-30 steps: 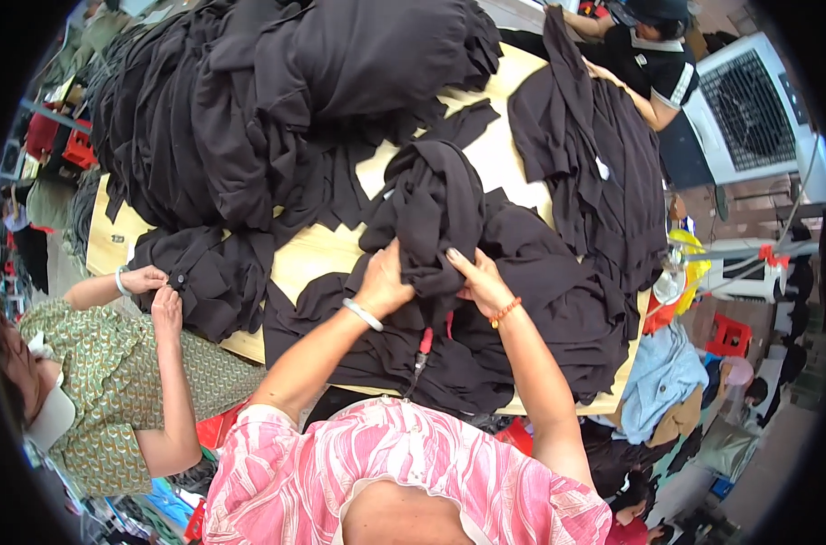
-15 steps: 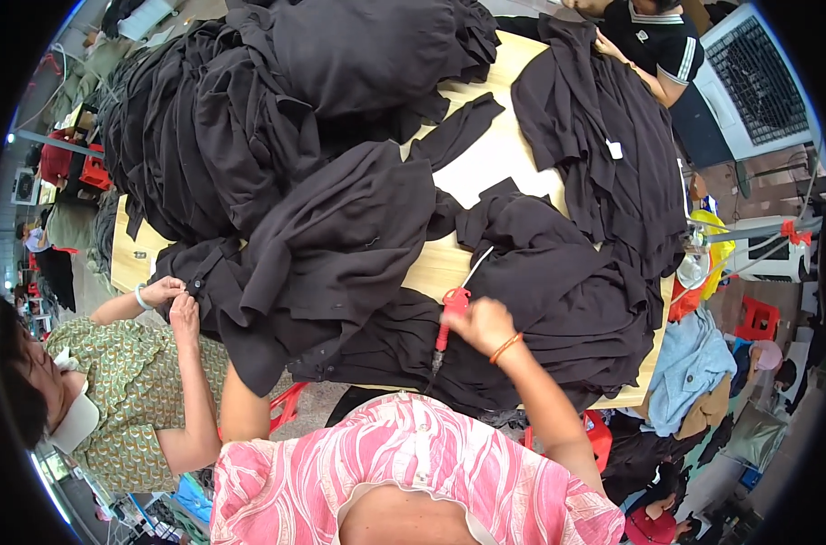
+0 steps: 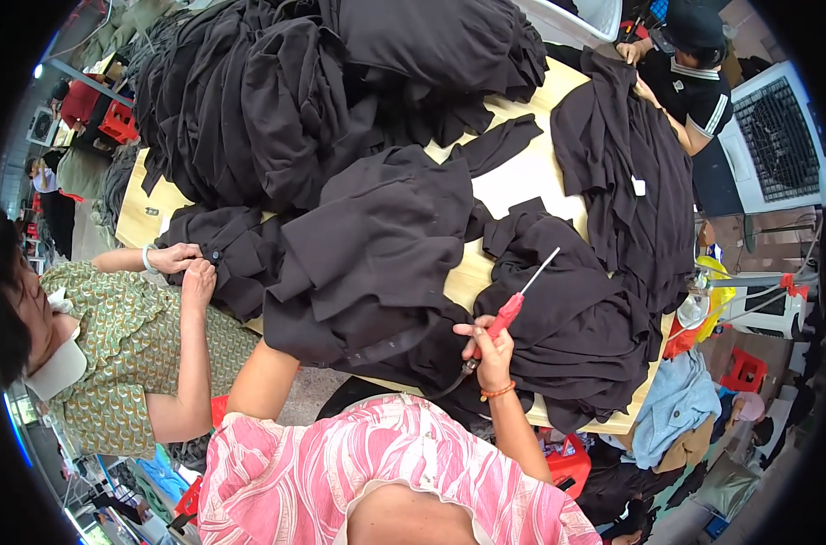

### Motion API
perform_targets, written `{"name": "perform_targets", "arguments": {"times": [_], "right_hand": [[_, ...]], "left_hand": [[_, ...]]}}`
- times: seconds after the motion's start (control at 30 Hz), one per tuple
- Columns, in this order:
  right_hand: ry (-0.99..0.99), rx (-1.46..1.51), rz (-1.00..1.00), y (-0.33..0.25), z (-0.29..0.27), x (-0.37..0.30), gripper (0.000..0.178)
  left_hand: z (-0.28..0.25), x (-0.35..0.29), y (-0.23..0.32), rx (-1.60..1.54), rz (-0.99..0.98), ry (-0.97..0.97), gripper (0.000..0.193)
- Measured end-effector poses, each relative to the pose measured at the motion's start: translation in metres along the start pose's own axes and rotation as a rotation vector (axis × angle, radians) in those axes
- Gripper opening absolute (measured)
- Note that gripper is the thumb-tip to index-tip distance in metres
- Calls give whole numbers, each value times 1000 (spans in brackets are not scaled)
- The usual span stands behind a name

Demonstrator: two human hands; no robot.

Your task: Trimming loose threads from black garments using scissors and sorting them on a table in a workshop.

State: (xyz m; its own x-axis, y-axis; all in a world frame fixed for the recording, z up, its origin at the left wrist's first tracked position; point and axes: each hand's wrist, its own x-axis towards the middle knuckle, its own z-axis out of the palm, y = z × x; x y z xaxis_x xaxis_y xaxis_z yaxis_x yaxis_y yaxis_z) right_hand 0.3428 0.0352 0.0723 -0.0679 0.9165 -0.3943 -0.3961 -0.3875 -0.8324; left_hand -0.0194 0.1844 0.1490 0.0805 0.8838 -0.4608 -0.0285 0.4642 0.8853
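My right hand point(image 3: 491, 356) is wrapped around the red handle of a blow gun point(image 3: 507, 314). Its thin metal nozzle points up and away to the right, over a heap of black garments point(image 3: 567, 336); a dark hose trails from its lower end. My left forearm point(image 3: 263, 377) goes in under a black garment point(image 3: 367, 245) spread in front of me. That cloth drapes over my left hand and hides it, fingers included. Toward me, the garment's lower edge shows a strip with small buttons.
A large pile of black garments point(image 3: 249, 100) covers the table's far left. At my left a co-worker's hands point(image 3: 193, 271) work at a button on black cloth. Another person point(image 3: 690, 82) handles black garments at the far right. Red stools point(image 3: 567, 465) stand by the wooden table point(image 3: 522, 177).
The blow gun has tilted from near upright to slanting right, and my right hand has turned around its handle. The garment over my left hand has been lifted and spread, its lower edge shifting right.
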Motion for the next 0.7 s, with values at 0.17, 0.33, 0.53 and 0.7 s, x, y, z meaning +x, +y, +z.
{"name": "perform_targets", "arguments": {"times": [0.17, 0.33, 0.53, 0.7], "right_hand": [[222, 260, 271, -21, 20, 27, 33], [403, 78, -100, -162, -187, -73, 32], [482, -217, -404, -213, -60, -75, 32], [438, -811, -47, -183, -28, -58, 21]], "left_hand": [[43, -5, -29, -15, 52, -56, 33], [83, 2, -46, -66, 62, -25, 34], [-27, -54, -93, -90, 65, -83, 37], [-29, -36, -128, -111, 58, -208, 38]]}}
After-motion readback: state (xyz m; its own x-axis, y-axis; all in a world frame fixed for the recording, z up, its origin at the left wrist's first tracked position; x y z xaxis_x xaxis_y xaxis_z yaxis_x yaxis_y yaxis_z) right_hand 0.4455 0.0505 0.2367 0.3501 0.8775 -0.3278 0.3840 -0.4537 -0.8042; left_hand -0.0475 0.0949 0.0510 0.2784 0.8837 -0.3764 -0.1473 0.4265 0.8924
